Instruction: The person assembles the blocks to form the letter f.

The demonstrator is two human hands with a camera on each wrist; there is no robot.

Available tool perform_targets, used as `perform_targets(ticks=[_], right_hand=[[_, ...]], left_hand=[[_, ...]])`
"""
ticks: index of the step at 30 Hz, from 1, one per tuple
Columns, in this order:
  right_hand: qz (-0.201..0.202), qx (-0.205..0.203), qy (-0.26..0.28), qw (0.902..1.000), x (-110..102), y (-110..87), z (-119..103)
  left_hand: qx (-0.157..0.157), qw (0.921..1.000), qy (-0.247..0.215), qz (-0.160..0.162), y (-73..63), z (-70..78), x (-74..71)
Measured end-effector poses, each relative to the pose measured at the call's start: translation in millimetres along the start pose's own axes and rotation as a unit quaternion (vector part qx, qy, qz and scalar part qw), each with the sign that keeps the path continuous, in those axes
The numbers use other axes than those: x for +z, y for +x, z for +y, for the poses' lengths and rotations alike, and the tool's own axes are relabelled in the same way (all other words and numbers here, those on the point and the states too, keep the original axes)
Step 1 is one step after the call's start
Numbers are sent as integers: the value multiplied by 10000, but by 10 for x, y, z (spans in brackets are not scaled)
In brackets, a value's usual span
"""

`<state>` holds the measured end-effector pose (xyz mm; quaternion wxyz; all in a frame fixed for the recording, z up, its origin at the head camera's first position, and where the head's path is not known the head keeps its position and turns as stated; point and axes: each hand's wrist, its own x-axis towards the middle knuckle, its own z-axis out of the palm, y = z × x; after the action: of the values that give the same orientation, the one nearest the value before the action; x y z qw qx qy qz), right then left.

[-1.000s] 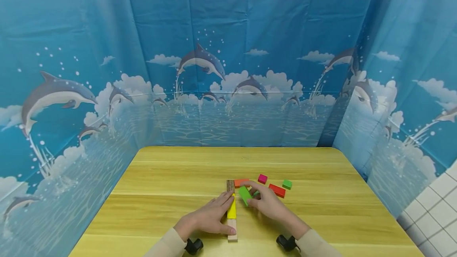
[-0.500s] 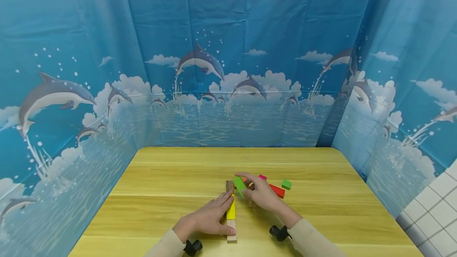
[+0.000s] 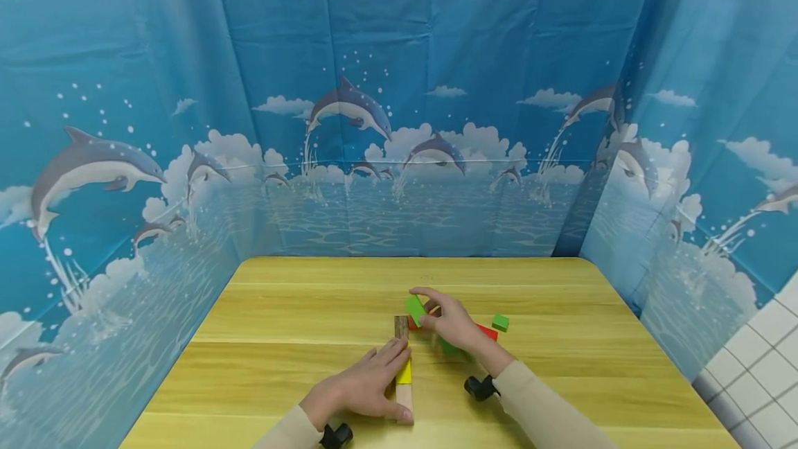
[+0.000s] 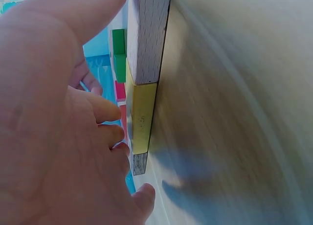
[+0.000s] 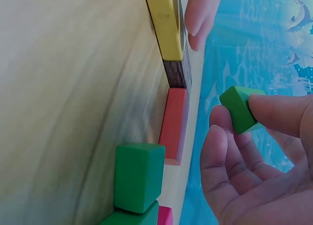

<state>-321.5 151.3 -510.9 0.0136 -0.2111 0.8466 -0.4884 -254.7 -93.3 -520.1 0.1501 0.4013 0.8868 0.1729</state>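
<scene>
My right hand (image 3: 451,324) pinches a green block (image 3: 415,310) between thumb and fingers, raised above the table beyond the far end of a block row. That row runs away from me: a pale wooden block (image 3: 404,395) nearest, a yellow block (image 3: 404,371), then a dark brown block (image 3: 401,326). Across the row lies my left hand (image 3: 364,386), fingers extended by the yellow block and thumb at the pale one. An orange-red block (image 5: 173,127) touches the dark block's end in the right wrist view; in the head view the right hand partly covers it.
Two more green blocks (image 5: 139,176) stand by the orange-red one, with a pink block (image 5: 165,215) partly hidden behind. Farther right on the wooden table (image 3: 280,310) lie a red block (image 3: 488,332) and a small green block (image 3: 501,323). A dolphin-print curtain (image 3: 374,213) surrounds the table.
My right hand has carried the green block away from me and slightly left, from beside the row to past its far end. My left hand has barely moved.
</scene>
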Motion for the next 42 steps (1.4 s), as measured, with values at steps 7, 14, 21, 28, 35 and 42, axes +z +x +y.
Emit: perform_targets(ticks=[7, 14, 21, 28, 35, 42], right_hand=[[-17, -70, 149, 9999, 22, 153, 30], [-60, -46, 213, 9997, 62, 278, -20], [-112, -127, 240, 9996, 62, 425, -75], [-219, -117, 154, 9996, 105, 524, -120], [-305, -221, -226, 9990, 160, 622, -96], [-481, -242, -360, 9979, 220, 691, -41]], left_hand=[[-8, 9997, 248, 43, -21, 4, 35], [23, 9989, 443, 165, -18, -8, 84], [106, 9980, 604, 156, -3, 2, 72], [121, 9981, 594, 88, 19, 10, 71], [94, 9982, 593, 19, 37, 11, 82], [47, 9982, 602, 38, 63, -7, 100]])
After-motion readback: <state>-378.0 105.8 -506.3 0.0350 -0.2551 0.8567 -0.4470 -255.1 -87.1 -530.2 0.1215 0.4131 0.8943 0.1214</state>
